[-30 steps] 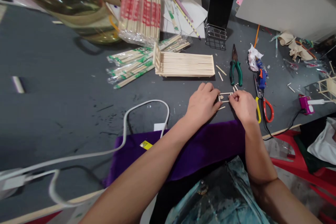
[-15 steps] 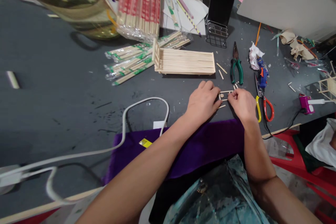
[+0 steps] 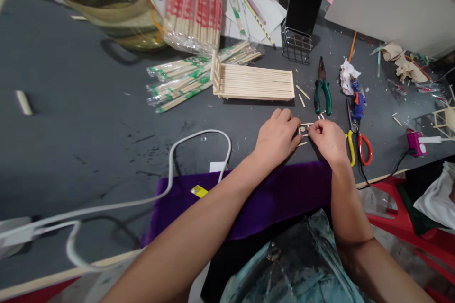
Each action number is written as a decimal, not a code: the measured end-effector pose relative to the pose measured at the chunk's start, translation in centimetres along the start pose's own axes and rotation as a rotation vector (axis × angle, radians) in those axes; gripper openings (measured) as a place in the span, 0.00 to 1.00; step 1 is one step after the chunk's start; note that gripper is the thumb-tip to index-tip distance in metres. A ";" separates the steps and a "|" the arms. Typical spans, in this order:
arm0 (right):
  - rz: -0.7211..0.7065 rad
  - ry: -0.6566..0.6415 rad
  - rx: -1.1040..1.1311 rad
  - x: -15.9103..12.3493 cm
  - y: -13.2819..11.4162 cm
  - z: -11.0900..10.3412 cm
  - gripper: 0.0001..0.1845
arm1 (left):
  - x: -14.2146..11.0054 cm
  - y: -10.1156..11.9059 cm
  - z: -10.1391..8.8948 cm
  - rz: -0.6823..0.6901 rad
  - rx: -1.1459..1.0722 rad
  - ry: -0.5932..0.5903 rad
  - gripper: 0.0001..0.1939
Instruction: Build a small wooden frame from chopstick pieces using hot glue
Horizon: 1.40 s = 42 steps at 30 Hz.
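Observation:
A small frame of short wooden sticks (image 3: 306, 124) lies flat on the grey table between my two hands, with a little flower-shaped wooden piece (image 3: 302, 129) inside it. My left hand (image 3: 279, 133) is closed on the frame's left end, thumb and fingertips at its edges. The fingers of my right hand (image 3: 327, 139) are pinched together at the right side, on what looks like a short wooden stick; the fingertips partly hide it. Below the frame rests a loose stick (image 3: 302, 144). Just behind my hands stands a bed-like model of chopsticks (image 3: 256, 83) with a raised left end.
Green-handled pliers (image 3: 323, 92), scissors (image 3: 365, 149) and a blue glue gun (image 3: 358, 102) lie to the right. Wrapped chopsticks (image 3: 188, 75) and a larger pack (image 3: 194, 9) are behind. A white cable (image 3: 170, 165) crosses the left, over purple cloth (image 3: 284, 194).
My right fingertips have shifted slightly left and closer to the flower-shaped piece. The left hand keeps its place on the frame. The whole view has moved a little.

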State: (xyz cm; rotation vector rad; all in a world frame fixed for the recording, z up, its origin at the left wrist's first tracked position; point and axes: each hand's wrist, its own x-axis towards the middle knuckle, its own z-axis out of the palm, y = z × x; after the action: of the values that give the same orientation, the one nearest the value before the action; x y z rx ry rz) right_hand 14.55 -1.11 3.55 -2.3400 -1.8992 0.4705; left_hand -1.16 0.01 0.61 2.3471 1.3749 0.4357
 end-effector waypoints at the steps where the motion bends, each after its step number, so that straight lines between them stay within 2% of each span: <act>1: -0.007 -0.002 0.007 0.0 0.0 0.0 0.10 | 0.0 0.0 0.0 0.001 0.001 0.000 0.11; 16: -0.006 -0.032 0.122 0.2 0.5 -0.5 0.07 | 0.0 -0.2 0.2 0.019 -0.015 0.022 0.11; 42: -0.035 -0.033 0.184 0.1 0.6 -0.3 0.07 | -0.2 -0.1 0.1 0.010 -0.010 0.013 0.10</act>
State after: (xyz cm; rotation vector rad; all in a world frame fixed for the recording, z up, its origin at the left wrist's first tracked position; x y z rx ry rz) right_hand 15.21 -1.08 3.63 -2.1923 -1.8220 0.6538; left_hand -1.28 -0.08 0.48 2.3482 1.3637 0.4602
